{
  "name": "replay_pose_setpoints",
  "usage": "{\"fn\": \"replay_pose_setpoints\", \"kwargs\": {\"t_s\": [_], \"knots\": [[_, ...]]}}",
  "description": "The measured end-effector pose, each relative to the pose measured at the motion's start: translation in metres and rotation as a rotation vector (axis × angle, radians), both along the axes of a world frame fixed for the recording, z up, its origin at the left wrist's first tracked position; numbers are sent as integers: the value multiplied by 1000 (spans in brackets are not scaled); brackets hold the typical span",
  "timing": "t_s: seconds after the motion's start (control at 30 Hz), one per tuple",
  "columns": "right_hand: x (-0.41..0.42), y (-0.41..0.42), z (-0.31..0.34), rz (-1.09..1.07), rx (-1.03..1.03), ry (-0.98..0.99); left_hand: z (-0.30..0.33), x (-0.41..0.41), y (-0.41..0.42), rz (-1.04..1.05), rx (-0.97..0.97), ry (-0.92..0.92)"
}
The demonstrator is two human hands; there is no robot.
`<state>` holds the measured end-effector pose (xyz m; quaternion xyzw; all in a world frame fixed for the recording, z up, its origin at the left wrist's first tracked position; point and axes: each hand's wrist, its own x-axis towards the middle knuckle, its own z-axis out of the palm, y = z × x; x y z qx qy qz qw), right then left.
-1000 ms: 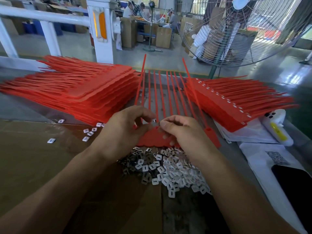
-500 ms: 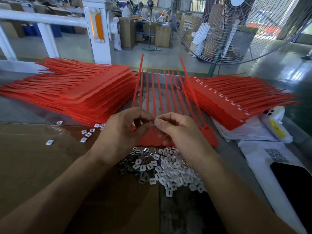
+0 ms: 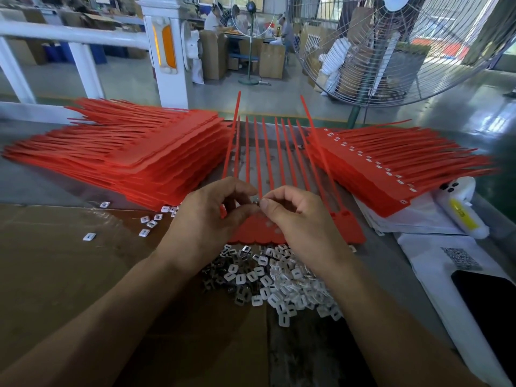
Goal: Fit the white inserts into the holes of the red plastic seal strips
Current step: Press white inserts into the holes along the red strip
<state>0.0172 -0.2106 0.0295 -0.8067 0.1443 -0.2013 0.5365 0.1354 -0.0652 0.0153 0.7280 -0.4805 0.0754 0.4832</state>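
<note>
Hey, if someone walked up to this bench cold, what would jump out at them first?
Probably the red: a tall stack of red seal strips at the left and another stack with white inserts showing at the right. Between them, the left hand and right hand meet over one sheet of strips, just beyond a heap of loose white inserts. A big wire-caged fan stands behind.

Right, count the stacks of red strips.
2: left stack beyond the left hand, right stack beyond the right hand. One single sheet lies between them, under both hands.
</note>
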Motion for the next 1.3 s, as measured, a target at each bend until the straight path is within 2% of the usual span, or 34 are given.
{"fn": "replay_pose_setpoints", "kwargs": {"t_s": [0.17,0.3,0.53,0.7,0.9,1.3], "knots": [[0,-1,0,3,27,32,4,-1,1,10,9,-202],[-2,-1,0,11,2,55,5,1,2,14,37,-246],[-3,-5,-3,-62,-329,229,0,28,13,303,149,19],[-2,-7,-3,-41,-577,289,0,29,16,367,271,62],[-2,-7,-1,-38,-597,302,0,31,15,359,363,109],[-4,-8,2,-49,-569,376,-9,42,8,333,356,165]]}}
